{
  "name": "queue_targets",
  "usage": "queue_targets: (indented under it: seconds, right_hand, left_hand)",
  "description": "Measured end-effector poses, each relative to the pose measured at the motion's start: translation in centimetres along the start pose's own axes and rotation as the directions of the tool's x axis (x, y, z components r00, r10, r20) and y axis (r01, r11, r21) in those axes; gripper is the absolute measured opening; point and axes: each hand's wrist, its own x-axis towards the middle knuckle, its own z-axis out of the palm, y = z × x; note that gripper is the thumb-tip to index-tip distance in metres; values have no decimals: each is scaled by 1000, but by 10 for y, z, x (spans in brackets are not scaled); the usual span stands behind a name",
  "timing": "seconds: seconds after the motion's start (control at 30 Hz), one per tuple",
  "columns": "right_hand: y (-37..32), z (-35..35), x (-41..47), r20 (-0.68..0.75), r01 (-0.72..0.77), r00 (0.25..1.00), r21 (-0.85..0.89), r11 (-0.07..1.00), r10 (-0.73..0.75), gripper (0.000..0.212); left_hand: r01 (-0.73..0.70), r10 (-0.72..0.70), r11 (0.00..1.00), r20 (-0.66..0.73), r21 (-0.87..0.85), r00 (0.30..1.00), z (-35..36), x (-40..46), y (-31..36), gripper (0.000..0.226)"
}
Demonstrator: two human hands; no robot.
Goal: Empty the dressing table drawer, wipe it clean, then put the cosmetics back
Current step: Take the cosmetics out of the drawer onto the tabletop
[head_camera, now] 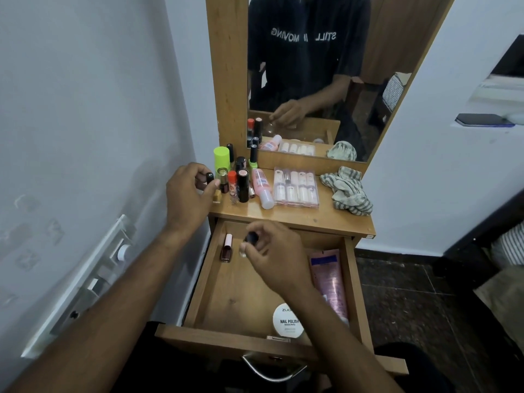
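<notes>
Right hand (272, 251) pinches a black-capped bottle (249, 241) over the open drawer (215, 296).

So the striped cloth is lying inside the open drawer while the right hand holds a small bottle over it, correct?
Not quite. The head view shows the striped cloth on the tabletop, beside the mirror, not in the drawer. The right hand does hold a small bottle over the drawer.

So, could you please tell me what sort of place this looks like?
Probably a bedroom's dressing corner at home: a mirror over a small wooden table, cosmetics on top, and an open drawer.
</notes>
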Motion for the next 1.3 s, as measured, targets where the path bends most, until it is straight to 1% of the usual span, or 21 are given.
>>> queue_targets:
  seconds: [0.13, 0.2, 0.3, 0.4, 0.47, 0.53, 0.63, 0.73, 0.83, 0.9, 0.97, 1.0, 1.07, 1.2, 1.3]
  right_hand:
    - [-14, -17, 38, -90, 51, 995, -15, 999, -52, 28]
    - [-17, -22, 56, -111, 64, 991, -41, 997, -68, 33]
    - [-17, -24, 77, -120, 66, 990, -108, 992, -79, 33]
    - [-11, -19, 87, -110, 44, 992, -160, 986, -62, 31]
    - [-6, -15, 89, -99, 31, 994, -189, 981, -50, 31]
    - [-3, -11, 89, -90, 27, 995, -213, 977, -47, 31]
    - [0, -5, 88, -87, 27, 995, -219, 975, -48, 34]
    - [1, -3, 89, -103, 20, 994, -219, 975, -44, 36]
    - [0, -3, 89, -98, -1, 995, -209, 978, -20, 41]
    - [-2, -6, 86, -103, -12, 995, -183, 983, -7, 49]
    - [-3, -15, 76, -144, 3, 989, -164, 986, -27, 57]
    - [-3, -20, 68, -169, 19, 984, -169, 985, -48, 56]
    - [4, -30, 47, -171, 37, 983, -162, 986, -65, 45]
    - [37, -34, -3, 5, 6, 1000, -107, 994, -6, 26]
    - [63, -32, -30, 64, -88, 993, -122, 989, 96, 24]
  left_hand:
    - [23, -23, 1000, 0, -18, 1000, 5, -4, -6, 22]
    - [44, -45, 999, -16, -16, 999, 7, -8, -8, 24]
    - [63, -65, 997, -74, -35, 995, 6, -20, -13, 32]
    - [59, -67, 996, -144, -63, 987, 3, -43, -9, 26]
    - [46, -54, 997, -133, -65, 990, 4, -61, -4, 19]
    - [41, -44, 998, -58, -48, 997, 7, -76, -3, 14]
    - [33, -34, 999, 110, 11, 993, 17, -91, -10, 10]
    - [-9, -25, 991, 255, 131, 967, 25, -92, -13, 9]
    - [-76, -25, 960, 356, 269, 934, 29, -92, -9, 7]
    - [-151, -30, 901, 405, 407, 914, 33, -93, -6, 17]
    - [-251, -51, 788, 465, 563, 884, 38, -91, 0, 25]
    - [-291, -64, 733, 489, 615, 870, 41, -90, 2, 25]
    - [-351, -88, 650, 525, 674, 846, 45, -87, 6, 24]
    - [-462, -113, 504, 587, 729, 802, 52, -83, 14, 22]
    - [-518, -97, 437, 611, 736, 786, 54, -86, 18, 25]
